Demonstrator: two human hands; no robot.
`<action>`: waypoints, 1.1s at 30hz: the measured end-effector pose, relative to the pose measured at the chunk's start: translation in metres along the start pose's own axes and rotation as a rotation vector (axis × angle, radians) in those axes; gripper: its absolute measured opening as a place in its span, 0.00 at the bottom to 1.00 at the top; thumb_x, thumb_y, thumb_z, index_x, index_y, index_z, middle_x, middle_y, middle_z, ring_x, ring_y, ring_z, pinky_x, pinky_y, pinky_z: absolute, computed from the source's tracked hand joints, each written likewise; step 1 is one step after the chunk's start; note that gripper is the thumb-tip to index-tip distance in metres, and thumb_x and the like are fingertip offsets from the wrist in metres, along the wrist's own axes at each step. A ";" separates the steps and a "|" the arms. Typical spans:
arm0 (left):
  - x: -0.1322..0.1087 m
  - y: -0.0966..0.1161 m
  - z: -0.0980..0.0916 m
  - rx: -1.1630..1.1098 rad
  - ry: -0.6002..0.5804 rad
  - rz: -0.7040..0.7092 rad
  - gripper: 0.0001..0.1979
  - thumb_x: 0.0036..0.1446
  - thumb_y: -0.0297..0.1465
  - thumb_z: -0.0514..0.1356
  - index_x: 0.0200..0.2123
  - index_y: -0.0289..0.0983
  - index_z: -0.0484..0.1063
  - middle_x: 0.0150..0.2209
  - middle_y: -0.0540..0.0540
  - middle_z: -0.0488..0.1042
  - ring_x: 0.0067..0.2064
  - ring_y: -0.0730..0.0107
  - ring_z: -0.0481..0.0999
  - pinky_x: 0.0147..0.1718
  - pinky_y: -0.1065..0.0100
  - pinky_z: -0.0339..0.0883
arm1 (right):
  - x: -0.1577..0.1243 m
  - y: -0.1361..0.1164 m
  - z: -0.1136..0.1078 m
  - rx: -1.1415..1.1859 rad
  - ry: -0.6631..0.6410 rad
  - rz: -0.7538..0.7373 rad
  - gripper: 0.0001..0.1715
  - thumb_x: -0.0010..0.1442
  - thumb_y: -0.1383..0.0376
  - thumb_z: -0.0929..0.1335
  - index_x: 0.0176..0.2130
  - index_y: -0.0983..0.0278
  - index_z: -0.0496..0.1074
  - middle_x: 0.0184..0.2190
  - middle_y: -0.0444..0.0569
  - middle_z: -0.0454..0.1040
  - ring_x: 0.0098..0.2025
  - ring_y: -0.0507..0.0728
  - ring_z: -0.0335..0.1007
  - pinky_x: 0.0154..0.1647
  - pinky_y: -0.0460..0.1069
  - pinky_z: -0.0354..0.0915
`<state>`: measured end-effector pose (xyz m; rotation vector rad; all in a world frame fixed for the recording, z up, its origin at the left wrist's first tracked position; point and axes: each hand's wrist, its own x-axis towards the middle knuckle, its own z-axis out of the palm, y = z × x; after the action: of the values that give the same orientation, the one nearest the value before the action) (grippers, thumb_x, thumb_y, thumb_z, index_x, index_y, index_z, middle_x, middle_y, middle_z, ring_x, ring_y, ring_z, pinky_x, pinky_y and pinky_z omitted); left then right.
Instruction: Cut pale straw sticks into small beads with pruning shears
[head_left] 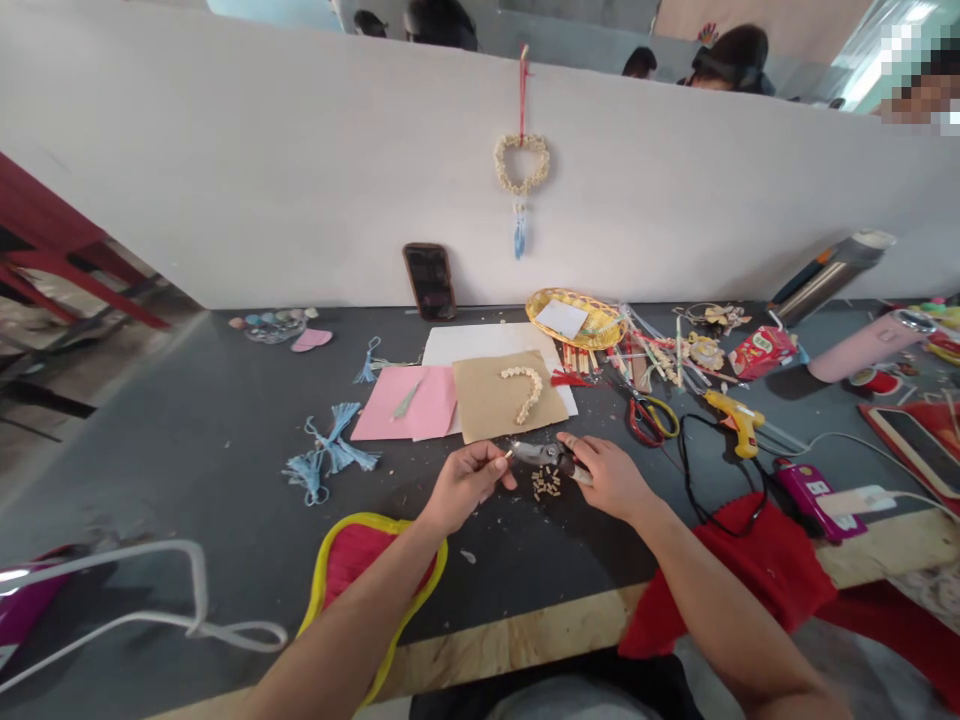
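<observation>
My left hand pinches a short, thin pale stick between thumb and fingertips. In my right hand is a pair of pruning shears, its blades pointing left at the stick's end. Whether the blades touch the stick I cannot tell. Just below the shears lies a small pile of short pale cut pieces. Behind my hands, a curved row of cream pieces rests on a brown paper sheet. Pink paper with a thin pale tassel lies to its left.
Blue tassels lie left; scissors, a yellow glue gun and its cords lie right. Behind are a yellow basket, a leaning phone and a hanging heart ornament. A pink bottle stands far right.
</observation>
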<state>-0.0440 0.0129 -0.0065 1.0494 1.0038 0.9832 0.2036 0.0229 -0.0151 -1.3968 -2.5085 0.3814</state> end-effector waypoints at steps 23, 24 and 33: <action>-0.002 0.003 -0.003 -0.147 -0.155 -0.167 0.19 0.48 0.44 0.68 0.26 0.33 0.68 0.17 0.48 0.73 0.12 0.86 0.50 0.13 0.75 0.36 | -0.002 -0.003 -0.003 -0.027 -0.009 -0.024 0.31 0.59 0.69 0.62 0.62 0.62 0.61 0.44 0.52 0.74 0.45 0.58 0.70 0.50 0.52 0.64; -0.002 0.004 -0.003 -0.149 -0.155 -0.168 0.19 0.48 0.44 0.68 0.26 0.33 0.68 0.17 0.48 0.73 0.12 0.86 0.50 0.13 0.75 0.36 | -0.002 -0.005 -0.004 -0.024 -0.010 -0.016 0.31 0.59 0.69 0.62 0.62 0.62 0.61 0.44 0.52 0.74 0.45 0.58 0.70 0.50 0.51 0.64; -0.002 0.001 0.002 -0.094 -0.009 -0.017 0.19 0.46 0.42 0.69 0.28 0.34 0.68 0.23 0.47 0.77 0.16 0.83 0.60 0.16 0.76 0.51 | -0.001 -0.006 -0.006 -0.036 0.005 0.021 0.30 0.58 0.69 0.63 0.60 0.63 0.62 0.46 0.53 0.74 0.45 0.58 0.70 0.48 0.52 0.64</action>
<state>-0.0426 0.0112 -0.0048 0.9646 0.9488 1.0016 0.2012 0.0197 -0.0077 -1.4365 -2.5106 0.3384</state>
